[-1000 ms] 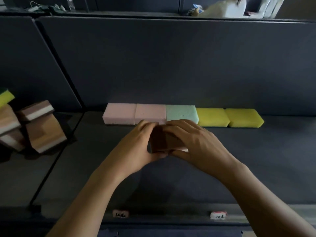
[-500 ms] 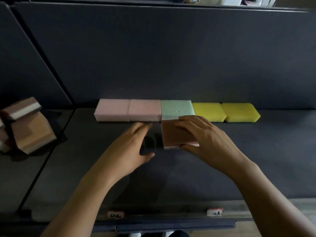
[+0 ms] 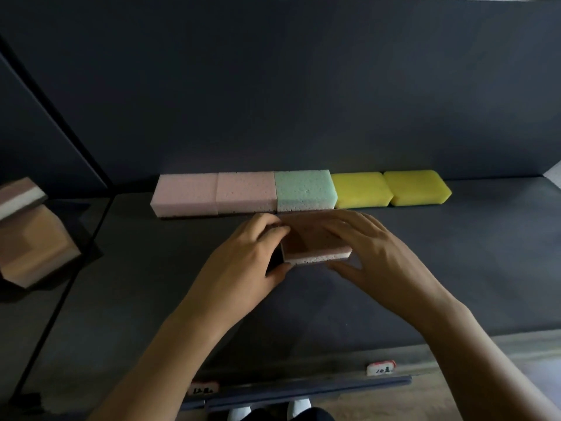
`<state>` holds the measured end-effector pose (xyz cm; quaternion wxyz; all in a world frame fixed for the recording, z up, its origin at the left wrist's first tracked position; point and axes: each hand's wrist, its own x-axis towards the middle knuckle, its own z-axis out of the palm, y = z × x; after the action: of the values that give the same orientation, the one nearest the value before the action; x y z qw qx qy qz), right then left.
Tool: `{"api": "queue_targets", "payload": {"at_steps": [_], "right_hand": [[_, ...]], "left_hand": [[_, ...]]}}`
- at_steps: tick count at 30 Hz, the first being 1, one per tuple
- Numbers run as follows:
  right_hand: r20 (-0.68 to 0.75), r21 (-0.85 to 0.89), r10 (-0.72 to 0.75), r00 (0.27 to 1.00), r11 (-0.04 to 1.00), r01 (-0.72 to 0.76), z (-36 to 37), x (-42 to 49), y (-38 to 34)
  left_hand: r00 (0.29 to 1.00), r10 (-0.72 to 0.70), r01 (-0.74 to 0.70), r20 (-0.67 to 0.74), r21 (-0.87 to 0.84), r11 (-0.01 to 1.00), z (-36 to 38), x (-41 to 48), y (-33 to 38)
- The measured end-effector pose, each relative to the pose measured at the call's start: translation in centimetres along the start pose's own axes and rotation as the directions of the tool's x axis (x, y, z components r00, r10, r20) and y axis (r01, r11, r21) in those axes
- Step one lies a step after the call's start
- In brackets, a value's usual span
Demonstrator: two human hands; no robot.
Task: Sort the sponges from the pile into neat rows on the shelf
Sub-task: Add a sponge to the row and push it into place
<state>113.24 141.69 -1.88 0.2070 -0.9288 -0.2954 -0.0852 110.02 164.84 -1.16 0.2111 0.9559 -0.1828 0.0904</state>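
**Holding a brown sponge just in front of the back row**

We hold the brown sponge point(image 3: 312, 241) with both hands on the dark shelf point(image 3: 455, 268). It sits just in front of the green sponge point(image 3: 305, 189), its far edge right up against the row. Its top face is brown and a pale layer shows along the near edge. We cannot tell whether it rests flat on the shelf or is a little raised.

Our left hand point(image 3: 243, 256) grips the sponge's left side. Its fingers point(image 3: 270, 229) curl over the far left corner and its thumb presses at the near left corner. Our right hand point(image 3: 373, 253) lies over the right part, fingers slightly spread across the top face and thumb tucked against the near edge, so that it pinches the sponge between them.

Along the back wall five sponges lie side by side, each touching the next. From left to right they are the first pink sponge point(image 3: 185, 194), the second pink sponge point(image 3: 246, 191), the green one, the first yellow sponge point(image 3: 359, 189) and the second yellow sponge point(image 3: 417, 186).

Off to the left, in the next compartment, is the pile point(image 3: 33, 238) of brown and white sponges, lying tilted on one another.

On the shelf's front lip are two small labels point(image 3: 381, 368), their writing too small to read.
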Motion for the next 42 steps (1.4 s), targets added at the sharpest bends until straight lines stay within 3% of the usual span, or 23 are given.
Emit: {"api": "queue_targets", "payload": {"at_steps": [10, 42], "right_hand": [[-0.100, -0.045, 0.056, 0.993, 0.997, -0.061, 1.6, -0.9, 0.5], [-0.113, 0.025, 0.063, 0.992, 0.998, -0.060, 2.2, 1.9, 2.6]], "left_hand": [[1.000, -0.027, 0.027, -0.007, 0.018, 0.999, 1.0, 0.9, 0.7], [0.993, -0.115, 0.115, -0.008, 0.015, 0.993, 1.7, 3.8, -0.3]]}}
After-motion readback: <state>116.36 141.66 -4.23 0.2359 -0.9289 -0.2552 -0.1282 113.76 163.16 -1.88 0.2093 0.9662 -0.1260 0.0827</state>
